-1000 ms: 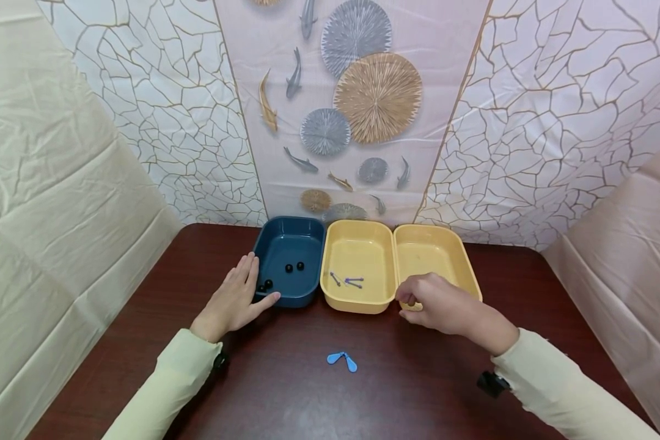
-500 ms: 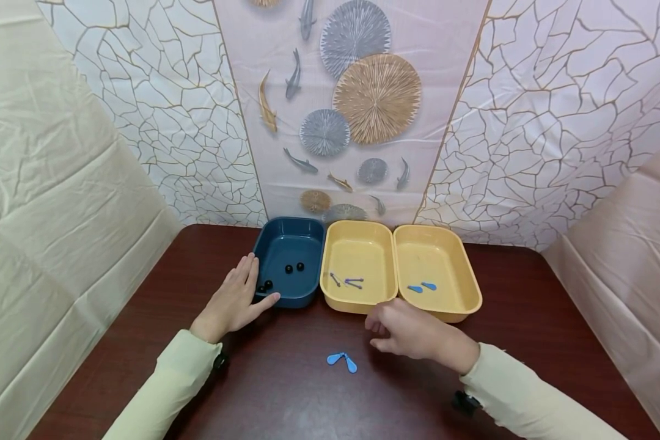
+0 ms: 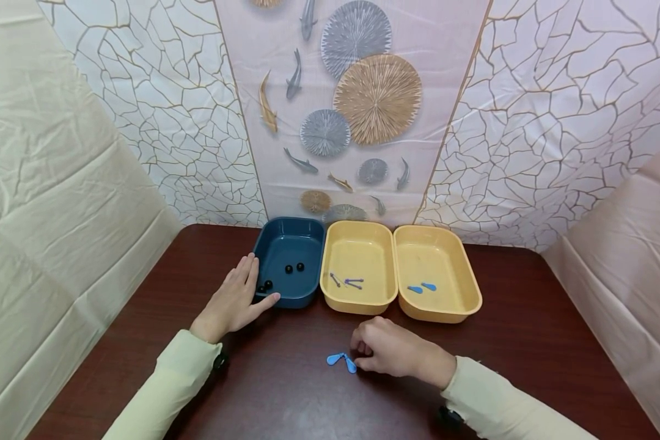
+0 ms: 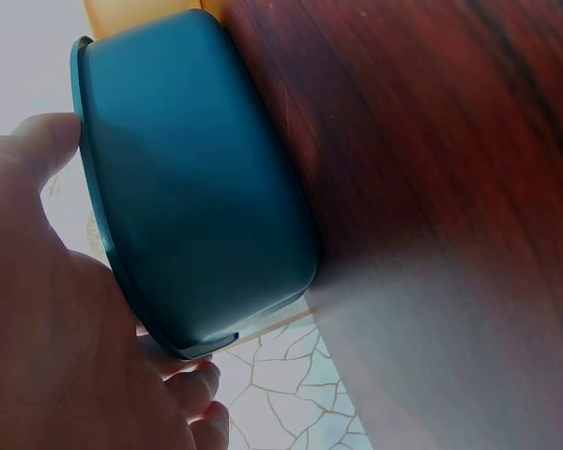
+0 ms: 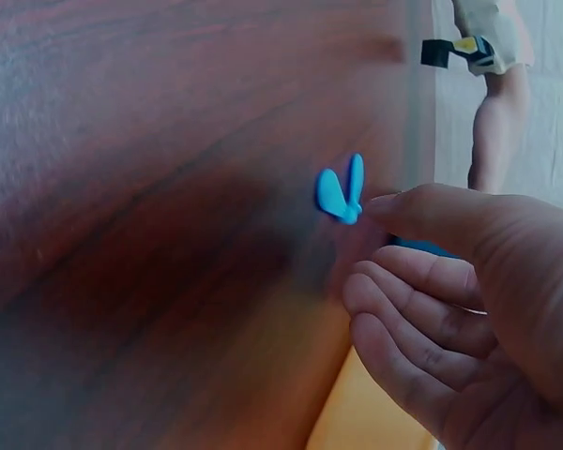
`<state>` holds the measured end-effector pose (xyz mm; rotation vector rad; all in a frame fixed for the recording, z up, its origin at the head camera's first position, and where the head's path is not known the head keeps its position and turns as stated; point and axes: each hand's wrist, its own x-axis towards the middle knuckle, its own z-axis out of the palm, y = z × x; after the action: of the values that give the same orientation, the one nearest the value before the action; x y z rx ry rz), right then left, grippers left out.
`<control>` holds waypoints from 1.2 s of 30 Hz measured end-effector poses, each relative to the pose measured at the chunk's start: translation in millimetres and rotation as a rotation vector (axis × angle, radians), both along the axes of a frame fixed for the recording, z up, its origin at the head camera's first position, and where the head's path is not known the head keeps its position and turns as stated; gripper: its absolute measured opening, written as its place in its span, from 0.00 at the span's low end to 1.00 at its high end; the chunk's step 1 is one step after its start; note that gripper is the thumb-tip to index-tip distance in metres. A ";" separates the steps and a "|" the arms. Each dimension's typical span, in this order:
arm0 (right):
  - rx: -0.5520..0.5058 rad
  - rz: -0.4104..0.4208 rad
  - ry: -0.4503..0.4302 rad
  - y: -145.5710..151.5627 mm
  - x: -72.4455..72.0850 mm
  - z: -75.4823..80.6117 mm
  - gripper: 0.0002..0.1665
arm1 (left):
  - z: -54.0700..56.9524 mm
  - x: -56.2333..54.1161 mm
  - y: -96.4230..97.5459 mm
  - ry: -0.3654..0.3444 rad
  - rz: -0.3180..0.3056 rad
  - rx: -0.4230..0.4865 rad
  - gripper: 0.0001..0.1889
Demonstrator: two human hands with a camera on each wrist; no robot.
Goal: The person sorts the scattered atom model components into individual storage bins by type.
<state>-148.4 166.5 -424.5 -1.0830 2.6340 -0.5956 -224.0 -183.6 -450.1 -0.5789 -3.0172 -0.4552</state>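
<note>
Two blue teardrop-shaped pieces (image 3: 342,360) lie on the table, their narrow ends meeting in a V. My right hand (image 3: 393,348) is just to their right, fingers loosely curled, with nothing seen in its grasp. In the right wrist view its thumb (image 5: 422,211) comes near the blue pieces (image 5: 342,192); whether it touches them I cannot tell. My left hand (image 3: 233,296) rests on the near left corner of the dark blue tray (image 3: 297,299), fingers extended. The left wrist view shows its thumb (image 4: 52,141) at the rim of that tray (image 4: 188,178).
Several black balls (image 3: 300,267) lie in the dark blue tray. Beside it, the middle yellow tray (image 3: 360,305) contains thin purple sticks (image 3: 354,283). The right yellow tray (image 3: 440,315) holds two blue teardrop pieces (image 3: 429,286). A patterned cloth (image 3: 374,183) hangs behind the trays.
My right hand has come away from the right yellow tray, leftward and nearer, to the blue pieces on the table. Two blue pieces in that tray came into view. My left hand stays put.
</note>
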 end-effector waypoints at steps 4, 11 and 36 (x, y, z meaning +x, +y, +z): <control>-0.001 -0.003 0.009 -3.4 1.9 -6.6 0.07 | -0.7 0.0 -0.6 0.001 0.000 -0.002 0.53; -0.012 -0.007 0.078 -9.0 5.6 -15.9 0.07 | -0.7 -0.4 -0.9 0.001 -0.001 -0.004 0.53; -0.079 -0.099 -0.067 15.1 2.0 -16.4 0.12 | 0.6 0.1 0.1 -0.010 0.001 0.000 0.54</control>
<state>-146.4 181.7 -440.9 -0.9411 2.6384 -0.7488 -223.9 -183.5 -449.5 -0.5772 -3.0269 -0.4596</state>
